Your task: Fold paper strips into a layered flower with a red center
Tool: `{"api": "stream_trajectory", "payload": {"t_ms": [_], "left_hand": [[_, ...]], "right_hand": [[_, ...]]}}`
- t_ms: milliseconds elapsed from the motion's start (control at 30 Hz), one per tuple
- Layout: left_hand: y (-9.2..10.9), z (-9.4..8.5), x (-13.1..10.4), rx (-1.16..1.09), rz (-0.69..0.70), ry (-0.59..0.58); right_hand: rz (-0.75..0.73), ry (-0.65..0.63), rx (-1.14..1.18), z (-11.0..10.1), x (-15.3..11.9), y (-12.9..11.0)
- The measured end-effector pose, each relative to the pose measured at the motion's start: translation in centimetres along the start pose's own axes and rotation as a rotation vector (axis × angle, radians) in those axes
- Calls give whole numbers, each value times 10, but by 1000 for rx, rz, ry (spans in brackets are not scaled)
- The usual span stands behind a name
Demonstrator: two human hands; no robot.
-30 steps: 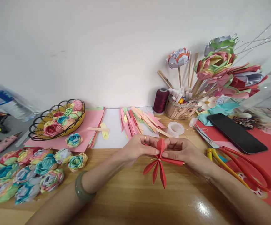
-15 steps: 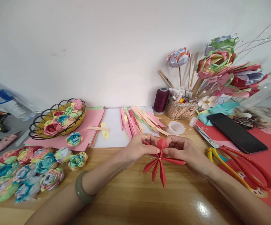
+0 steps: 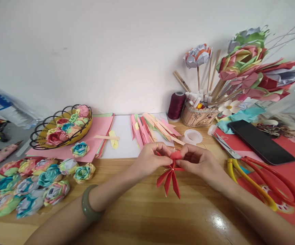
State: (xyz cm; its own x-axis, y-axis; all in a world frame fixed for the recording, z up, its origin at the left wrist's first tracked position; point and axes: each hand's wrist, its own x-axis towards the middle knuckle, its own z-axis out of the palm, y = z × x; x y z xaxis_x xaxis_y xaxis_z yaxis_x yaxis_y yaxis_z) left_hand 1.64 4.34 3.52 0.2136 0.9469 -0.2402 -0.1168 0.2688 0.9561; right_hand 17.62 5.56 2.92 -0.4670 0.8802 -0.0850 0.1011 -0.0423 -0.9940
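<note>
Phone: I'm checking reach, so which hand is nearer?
The right hand, left of the phone and at the red paper; the left hand, at the same paper, is farther left.

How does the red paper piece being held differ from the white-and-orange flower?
The red paper piece has only red petals; the white-and-orange paper flower mixes colours. The red paper piece's petals splay apart; the flower's overlap in a cup. The flower tops a stick; the red paper piece shows none. Both are paper.

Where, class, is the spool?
In the head view, the spool stands right of centre by the wall, just left of the wooden box.
</note>
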Motion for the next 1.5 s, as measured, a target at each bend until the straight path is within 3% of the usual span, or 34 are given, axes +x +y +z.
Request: {"api": "stream_trajectory", "payload": {"t_ms": [300,467,567,700,800,867,967,1033,1133,1200,1367,1500], "left_hand": [[0,5,-7,280,118,125],[-7,9,-10,365,333,215],[-8,7,-9,192,298,135],[-5,2,-4,-164,92,20],[-3,1,-2,-175,-24,-37],[-3,1,0,-109,-13,-13],[-6,2,2,10,141,124],[-9,1,3,91,286,202],[-15,0,3,167,470,233],[-18,0,2,195,556,213],[-22,0,0,302,701,180],[-22,0,-1,340,749,188]], "right_hand": [[-321,139,-399,3,-10,2],[-620,286,-784,4,-14,9],[-787,363,-922,0,-14,12],[-882,337,-1064,-7,-12,16],[-915,265,-1112,-11,-11,17],[-923,261,-1139,-11,-10,15],[-917,390,-1155,-9,-9,11],[-829,429,-1063,-5,-10,8],[-622,334,-811,0,-13,6],[-560,295,-685,3,-14,7],[-649,310,-702,4,-14,11],[-680,239,-726,3,-12,6]]}}
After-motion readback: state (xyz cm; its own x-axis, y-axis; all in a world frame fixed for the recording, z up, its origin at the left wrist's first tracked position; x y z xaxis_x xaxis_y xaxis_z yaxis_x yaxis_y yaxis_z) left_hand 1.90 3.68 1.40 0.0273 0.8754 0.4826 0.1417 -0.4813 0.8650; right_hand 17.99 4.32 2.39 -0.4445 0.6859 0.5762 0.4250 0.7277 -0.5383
